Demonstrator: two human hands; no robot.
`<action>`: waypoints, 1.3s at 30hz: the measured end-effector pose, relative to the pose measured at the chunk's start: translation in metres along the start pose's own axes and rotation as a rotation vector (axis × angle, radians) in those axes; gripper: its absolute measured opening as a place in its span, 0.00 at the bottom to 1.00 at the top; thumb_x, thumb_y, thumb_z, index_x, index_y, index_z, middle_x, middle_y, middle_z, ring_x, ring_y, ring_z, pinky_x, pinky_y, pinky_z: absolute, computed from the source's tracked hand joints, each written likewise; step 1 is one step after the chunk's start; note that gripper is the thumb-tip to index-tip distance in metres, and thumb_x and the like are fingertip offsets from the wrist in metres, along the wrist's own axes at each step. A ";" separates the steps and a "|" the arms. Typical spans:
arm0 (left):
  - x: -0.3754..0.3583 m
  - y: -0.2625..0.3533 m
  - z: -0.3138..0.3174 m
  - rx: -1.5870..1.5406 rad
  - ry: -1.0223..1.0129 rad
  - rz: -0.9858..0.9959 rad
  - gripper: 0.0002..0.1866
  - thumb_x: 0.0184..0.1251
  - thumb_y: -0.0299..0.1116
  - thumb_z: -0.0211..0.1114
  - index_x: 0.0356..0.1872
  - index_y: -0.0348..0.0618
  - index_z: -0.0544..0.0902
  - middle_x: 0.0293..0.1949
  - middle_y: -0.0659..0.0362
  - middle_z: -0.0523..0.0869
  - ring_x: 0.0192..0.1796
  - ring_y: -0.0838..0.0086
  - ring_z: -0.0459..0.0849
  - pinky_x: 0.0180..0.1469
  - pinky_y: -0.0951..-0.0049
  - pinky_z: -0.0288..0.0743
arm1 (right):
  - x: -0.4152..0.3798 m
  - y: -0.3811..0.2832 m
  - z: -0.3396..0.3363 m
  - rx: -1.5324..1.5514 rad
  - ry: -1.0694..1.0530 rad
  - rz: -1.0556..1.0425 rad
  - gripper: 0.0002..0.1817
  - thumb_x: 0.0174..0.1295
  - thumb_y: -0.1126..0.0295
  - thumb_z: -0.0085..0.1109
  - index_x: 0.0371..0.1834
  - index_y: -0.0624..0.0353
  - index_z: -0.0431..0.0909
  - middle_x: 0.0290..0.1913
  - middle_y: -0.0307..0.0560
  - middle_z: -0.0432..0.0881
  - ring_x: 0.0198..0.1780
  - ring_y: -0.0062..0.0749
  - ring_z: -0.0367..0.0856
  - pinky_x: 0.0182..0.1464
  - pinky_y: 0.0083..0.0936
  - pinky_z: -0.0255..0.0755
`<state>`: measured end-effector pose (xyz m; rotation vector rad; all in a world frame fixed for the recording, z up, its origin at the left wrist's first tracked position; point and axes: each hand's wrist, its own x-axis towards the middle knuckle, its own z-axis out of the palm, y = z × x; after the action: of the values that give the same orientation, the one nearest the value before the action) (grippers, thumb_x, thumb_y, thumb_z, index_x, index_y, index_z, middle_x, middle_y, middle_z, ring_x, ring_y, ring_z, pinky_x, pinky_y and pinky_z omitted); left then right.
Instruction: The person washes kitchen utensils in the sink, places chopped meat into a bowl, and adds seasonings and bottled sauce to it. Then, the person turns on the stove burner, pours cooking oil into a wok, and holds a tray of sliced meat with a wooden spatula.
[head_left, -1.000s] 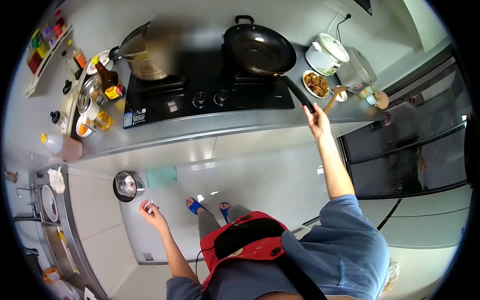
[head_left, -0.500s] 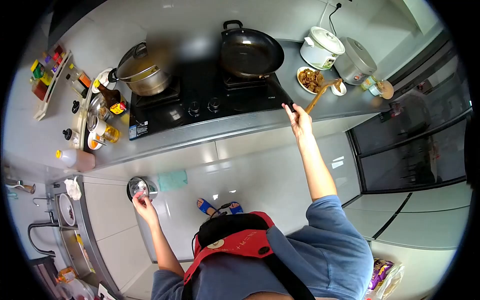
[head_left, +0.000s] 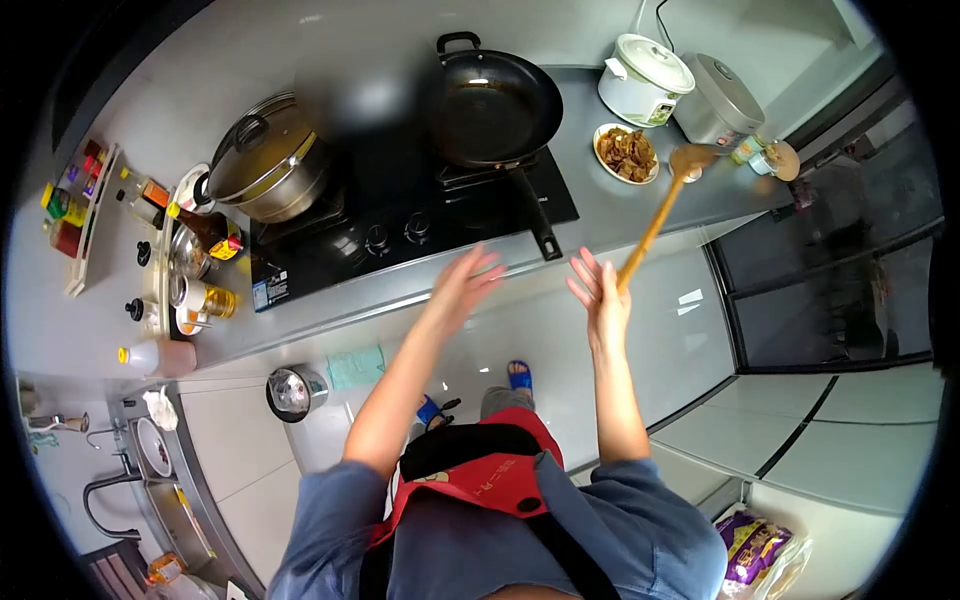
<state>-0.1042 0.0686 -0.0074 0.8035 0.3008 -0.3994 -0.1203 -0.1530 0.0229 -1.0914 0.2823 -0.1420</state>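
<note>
My right hand (head_left: 603, 300) grips a wooden spatula (head_left: 655, 220) against the thumb side, its other fingers loosely spread. The spatula's blade points up and right over the counter, near a small white bowl that it partly covers. In front of the stove, my left hand (head_left: 462, 287) is open with nothing in it. Between and beyond both hands is the handle of a black frying pan (head_left: 495, 105), which rests on the right burner with a dark, oily inside. Neither hand touches the pan. A plate of brown cooked food (head_left: 627, 155) sits right of the stove.
A lidded steel pot (head_left: 268, 165) is on the left burner. Bottles and a sauce bottle (head_left: 212, 232) crowd the left counter. A white cooker (head_left: 645, 80) and a grey cooker (head_left: 718, 100) stand at the back right. A trash bin (head_left: 297, 392) is on the floor.
My left hand has moved from above the trash bin up and right to the stove's front. My right hand has come off the pan handle and lower, still holding the spatula.
</note>
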 end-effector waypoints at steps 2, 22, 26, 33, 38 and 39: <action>0.046 -0.001 0.051 -0.172 0.075 -0.135 0.35 0.60 0.49 0.62 0.60 0.35 0.63 0.51 0.53 0.77 0.51 0.68 0.78 0.56 0.67 0.71 | 0.003 -0.014 -0.024 -0.172 0.009 -0.029 0.20 0.68 0.57 0.43 0.47 0.67 0.64 0.54 0.63 0.73 0.53 0.46 0.77 0.43 0.33 0.79; 0.115 0.021 0.155 -0.288 0.267 -0.009 0.09 0.66 0.34 0.57 0.30 0.42 0.70 0.21 0.67 0.69 0.18 0.87 0.63 0.14 0.88 0.55 | 0.148 -0.115 -0.120 -0.254 -0.097 0.071 0.17 0.70 0.61 0.37 0.39 0.68 0.67 0.41 0.58 0.78 0.38 0.42 0.83 0.31 0.26 0.80; 0.117 0.032 0.155 -0.415 0.207 -0.061 0.10 0.63 0.35 0.60 0.30 0.44 0.69 0.19 0.68 0.69 0.17 0.87 0.64 0.15 0.86 0.57 | 0.149 -0.117 -0.124 -0.245 -0.119 0.083 0.19 0.71 0.60 0.37 0.39 0.69 0.68 0.39 0.57 0.78 0.37 0.41 0.83 0.31 0.25 0.79; 0.113 0.012 0.139 -0.320 0.264 -0.046 0.11 0.65 0.37 0.58 0.29 0.42 0.71 0.19 0.68 0.68 0.17 0.88 0.63 0.13 0.88 0.54 | 0.150 -0.113 -0.129 -0.266 -0.184 0.120 0.19 0.71 0.61 0.37 0.36 0.68 0.69 0.36 0.55 0.78 0.35 0.40 0.83 0.29 0.25 0.79; 0.111 -0.005 0.127 -0.248 0.273 -0.003 0.12 0.65 0.39 0.59 0.31 0.43 0.71 0.20 0.68 0.67 0.18 0.88 0.63 0.14 0.88 0.54 | 0.151 -0.110 -0.127 -0.283 -0.227 0.122 0.18 0.71 0.61 0.37 0.36 0.67 0.68 0.32 0.52 0.76 0.33 0.40 0.83 0.27 0.23 0.79; 0.112 -0.009 0.123 -0.226 0.272 0.005 0.13 0.64 0.41 0.60 0.31 0.43 0.70 0.20 0.68 0.68 0.17 0.87 0.63 0.15 0.88 0.55 | 0.151 -0.109 -0.125 -0.283 -0.251 0.133 0.17 0.71 0.61 0.38 0.36 0.67 0.68 0.31 0.52 0.76 0.33 0.40 0.83 0.27 0.23 0.79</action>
<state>0.0039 -0.0546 0.0221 0.6350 0.5867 -0.2455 -0.0101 -0.3478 0.0426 -1.3524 0.1505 0.1585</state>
